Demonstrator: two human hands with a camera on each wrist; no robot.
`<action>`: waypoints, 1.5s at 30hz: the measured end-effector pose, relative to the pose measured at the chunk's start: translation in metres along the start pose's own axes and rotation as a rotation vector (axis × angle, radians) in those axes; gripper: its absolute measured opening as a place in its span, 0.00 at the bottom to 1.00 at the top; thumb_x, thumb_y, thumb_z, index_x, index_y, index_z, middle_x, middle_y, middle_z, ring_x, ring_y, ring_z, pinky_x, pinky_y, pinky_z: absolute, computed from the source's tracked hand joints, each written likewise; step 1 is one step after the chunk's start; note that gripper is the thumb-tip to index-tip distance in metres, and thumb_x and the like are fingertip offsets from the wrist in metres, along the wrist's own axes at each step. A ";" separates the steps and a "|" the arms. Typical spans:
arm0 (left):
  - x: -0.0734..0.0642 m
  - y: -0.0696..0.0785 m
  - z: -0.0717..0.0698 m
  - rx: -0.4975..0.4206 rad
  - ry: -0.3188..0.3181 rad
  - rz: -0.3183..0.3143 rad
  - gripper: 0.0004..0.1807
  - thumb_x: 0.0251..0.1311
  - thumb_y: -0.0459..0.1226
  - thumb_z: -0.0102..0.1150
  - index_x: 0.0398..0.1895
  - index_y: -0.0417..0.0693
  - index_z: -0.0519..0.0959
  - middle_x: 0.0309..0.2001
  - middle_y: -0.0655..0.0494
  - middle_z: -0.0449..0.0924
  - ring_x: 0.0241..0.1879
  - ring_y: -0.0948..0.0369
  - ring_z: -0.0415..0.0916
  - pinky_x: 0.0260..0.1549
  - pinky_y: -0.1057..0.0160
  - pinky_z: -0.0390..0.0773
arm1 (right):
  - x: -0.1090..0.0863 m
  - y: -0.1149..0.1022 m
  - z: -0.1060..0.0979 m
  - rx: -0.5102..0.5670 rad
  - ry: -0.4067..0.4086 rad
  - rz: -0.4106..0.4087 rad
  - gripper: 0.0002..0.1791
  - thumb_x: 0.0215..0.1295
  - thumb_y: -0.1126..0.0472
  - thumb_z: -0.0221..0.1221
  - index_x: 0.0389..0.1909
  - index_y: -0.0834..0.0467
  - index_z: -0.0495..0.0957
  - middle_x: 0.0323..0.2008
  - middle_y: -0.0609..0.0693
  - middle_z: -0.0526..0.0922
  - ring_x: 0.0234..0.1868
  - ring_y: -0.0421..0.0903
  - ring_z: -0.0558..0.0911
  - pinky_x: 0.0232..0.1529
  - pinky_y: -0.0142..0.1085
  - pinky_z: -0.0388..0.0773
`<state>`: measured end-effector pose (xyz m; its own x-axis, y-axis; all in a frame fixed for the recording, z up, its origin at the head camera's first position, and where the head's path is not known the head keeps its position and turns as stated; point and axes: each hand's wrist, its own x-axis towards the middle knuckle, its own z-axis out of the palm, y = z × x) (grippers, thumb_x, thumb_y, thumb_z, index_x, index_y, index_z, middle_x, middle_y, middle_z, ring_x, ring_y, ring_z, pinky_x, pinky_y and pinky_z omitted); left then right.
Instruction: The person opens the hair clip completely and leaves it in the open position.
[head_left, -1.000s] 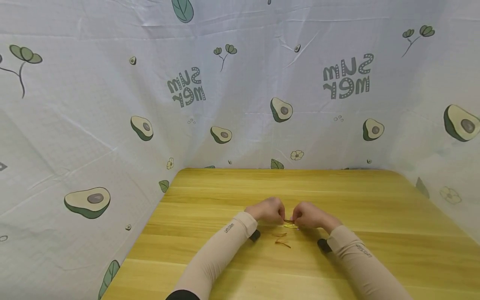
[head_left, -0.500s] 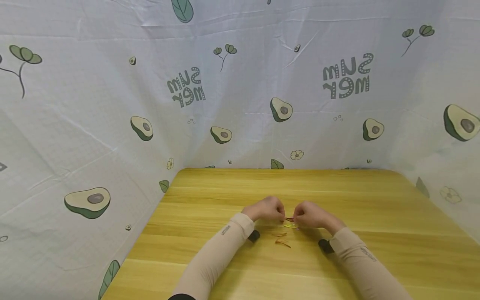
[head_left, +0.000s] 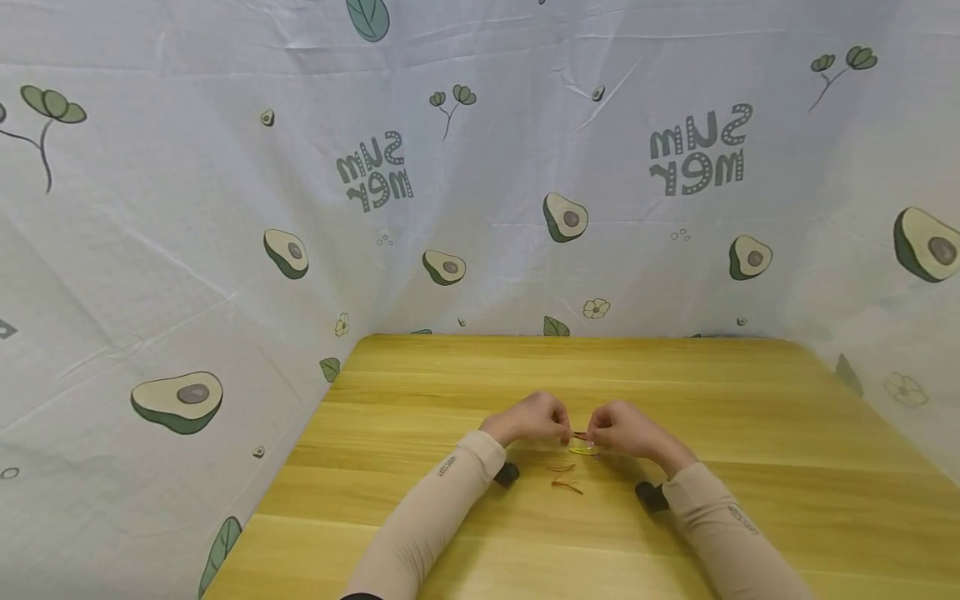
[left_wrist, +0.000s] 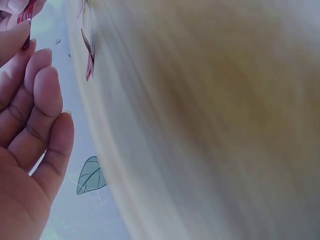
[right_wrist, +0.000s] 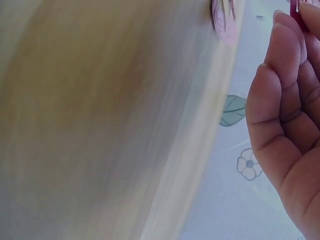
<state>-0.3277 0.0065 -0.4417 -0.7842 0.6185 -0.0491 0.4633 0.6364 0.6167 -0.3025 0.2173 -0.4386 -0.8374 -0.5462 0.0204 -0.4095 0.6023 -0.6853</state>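
Just above the table, a small bundle of thin red-brown strands point(head_left: 579, 435) spans the short gap between the two hands. My left hand point(head_left: 534, 418) pinches one end between thumb and fingertips; in the left wrist view the strands point(left_wrist: 25, 17) look red and glossy, with the other fingers loosely bent. The opposite end is pinched by my right hand point(head_left: 630, 431), where a dark red tip point(right_wrist: 298, 17) shows in the right wrist view. Below the hands lies a flat yellow oval piece point(head_left: 582, 452) with some pink by its right end. Its exact kind cannot be told.
Nearer the front lie loose orange-brown strands point(head_left: 560, 468) and a forked bunch of strands point(head_left: 567, 485). The wooden table point(head_left: 420, 375) ends at a white cloth point(head_left: 495, 167) printed with avocados, which rises behind and along both sides.
The bundle and both hands have risen slightly from the yellow piece, and the right wrist has shifted a little to the right. The loose strands stay in place.
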 end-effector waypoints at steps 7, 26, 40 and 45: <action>-0.003 -0.004 0.005 -0.062 0.034 0.008 0.11 0.67 0.39 0.62 0.27 0.46 0.85 0.27 0.56 0.84 0.19 0.68 0.62 0.20 0.71 0.65 | -0.002 -0.002 0.001 0.009 0.024 0.019 0.08 0.67 0.68 0.57 0.29 0.63 0.82 0.26 0.52 0.83 0.27 0.41 0.73 0.30 0.34 0.72; -0.019 0.007 0.006 -0.078 0.170 0.009 0.10 0.67 0.39 0.62 0.29 0.44 0.85 0.24 0.58 0.80 0.16 0.68 0.56 0.17 0.71 0.59 | -0.008 -0.011 0.005 0.045 0.119 0.024 0.08 0.71 0.65 0.58 0.32 0.63 0.81 0.27 0.55 0.83 0.29 0.48 0.77 0.28 0.34 0.72; -0.026 0.013 0.012 -0.031 0.223 0.009 0.10 0.67 0.38 0.61 0.28 0.45 0.83 0.24 0.64 0.79 0.16 0.68 0.59 0.17 0.72 0.61 | -0.009 -0.016 0.005 -0.007 0.093 -0.037 0.08 0.69 0.68 0.56 0.30 0.64 0.81 0.24 0.56 0.82 0.22 0.40 0.72 0.23 0.31 0.69; -0.026 0.016 0.011 -0.031 0.229 0.030 0.09 0.66 0.35 0.60 0.26 0.44 0.82 0.23 0.62 0.79 0.16 0.68 0.61 0.17 0.72 0.63 | -0.010 -0.018 0.004 -0.023 0.093 -0.051 0.08 0.68 0.69 0.56 0.29 0.64 0.80 0.22 0.56 0.80 0.19 0.36 0.68 0.21 0.31 0.65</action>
<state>-0.2954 0.0057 -0.4398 -0.8451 0.5141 0.1467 0.4775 0.6024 0.6396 -0.2855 0.2094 -0.4298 -0.8445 -0.5212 0.1230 -0.4602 0.5888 -0.6645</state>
